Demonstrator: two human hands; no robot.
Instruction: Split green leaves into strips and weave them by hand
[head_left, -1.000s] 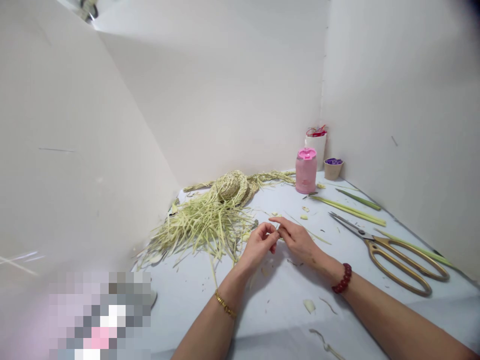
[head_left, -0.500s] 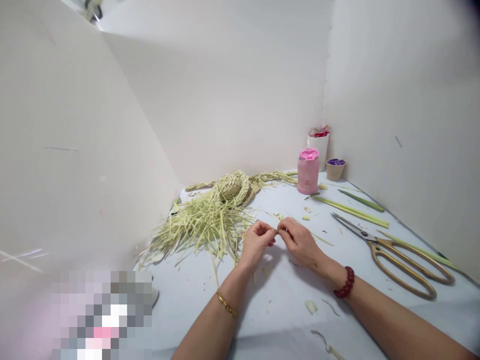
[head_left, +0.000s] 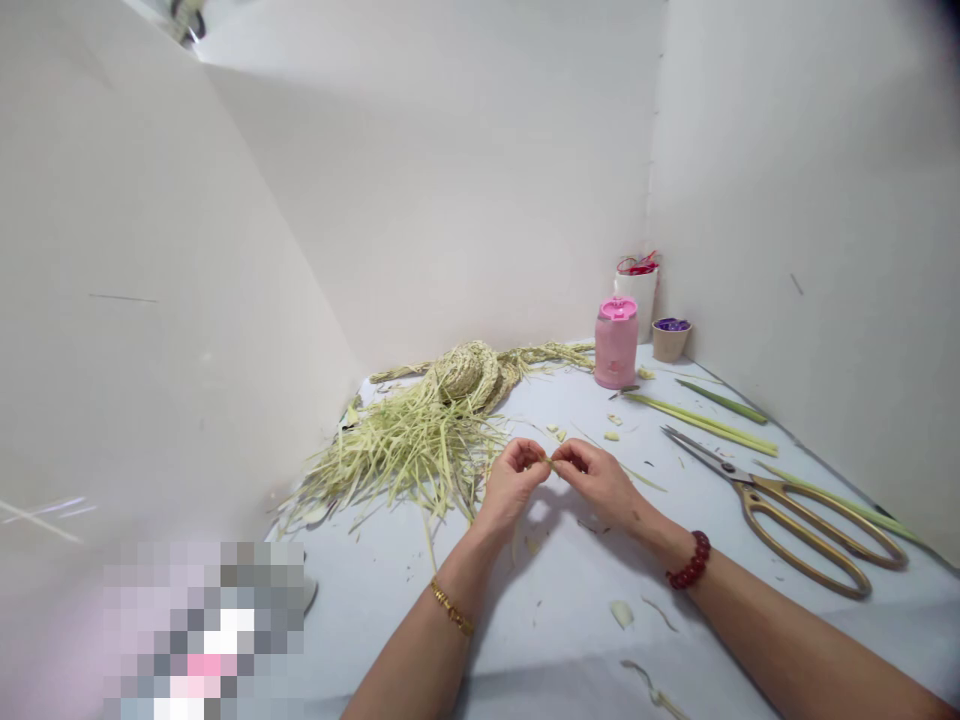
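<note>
My left hand (head_left: 516, 482) and my right hand (head_left: 597, 482) meet over the middle of the table, thumbs and fingers pinched. Between the fingertips shows a short bit of thin greenish plant strip (head_left: 551, 464), and both hands grip it. Most of the strip is hidden by my fingers. Just beyond my left hand spreads a heap of pale green straw strips (head_left: 405, 445). A coiled straw braid (head_left: 466, 372) lies at the back of that heap. Right of my right hand, large scissors (head_left: 750, 482) with gold handles lie with their blades nearly together.
A pink container (head_left: 616, 345) stands at the back, near a white cup (head_left: 639, 288) with red strands and a small brown cup (head_left: 670, 342) with purple pieces. Green stalks (head_left: 712, 425) lie at the right. Plant scraps (head_left: 621, 613) dot the white table. Walls enclose the back and sides.
My fingertips have shifted slightly left and drawn a little apart, so more of the greenish strip shows between them. Everything on the table stays where it was.
</note>
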